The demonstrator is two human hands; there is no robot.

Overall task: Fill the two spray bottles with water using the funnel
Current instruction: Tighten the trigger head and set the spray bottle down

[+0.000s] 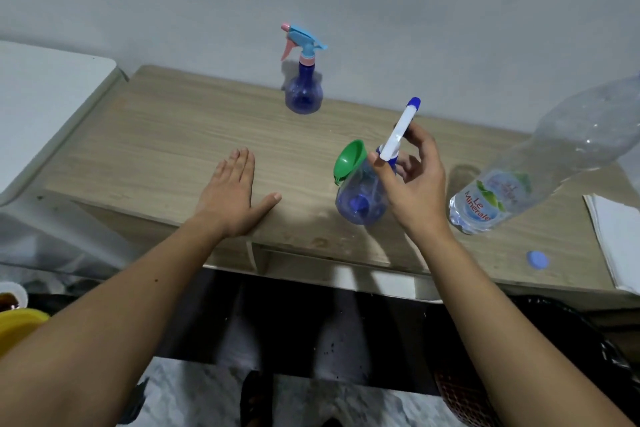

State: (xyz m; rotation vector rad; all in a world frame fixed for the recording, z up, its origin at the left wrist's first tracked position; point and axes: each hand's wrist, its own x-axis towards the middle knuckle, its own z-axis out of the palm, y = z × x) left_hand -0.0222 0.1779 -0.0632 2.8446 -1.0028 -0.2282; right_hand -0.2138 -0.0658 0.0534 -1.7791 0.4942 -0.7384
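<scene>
A blue spray bottle [303, 94] with a light-blue and pink trigger head stands upright at the back of the wooden table [166, 135]. A second blue spray bottle [360, 199] stands nearer the front edge, and a green funnel [349, 160] leans tilted against its top. My right hand [415, 180] pinches this bottle's white and blue spray head [398, 132] at the neck; whether the head is screwed on is hidden. My left hand [233, 191] rests flat on the table, fingers straight, left of that bottle. A large clear water bottle [554, 156] stands uncapped at the right.
A blue bottle cap [537, 260] lies near the table's front right edge. White papers [616, 236] sit at the far right. A white surface [45, 100] adjoins the table on the left. A yellow object [17, 326] is at lower left.
</scene>
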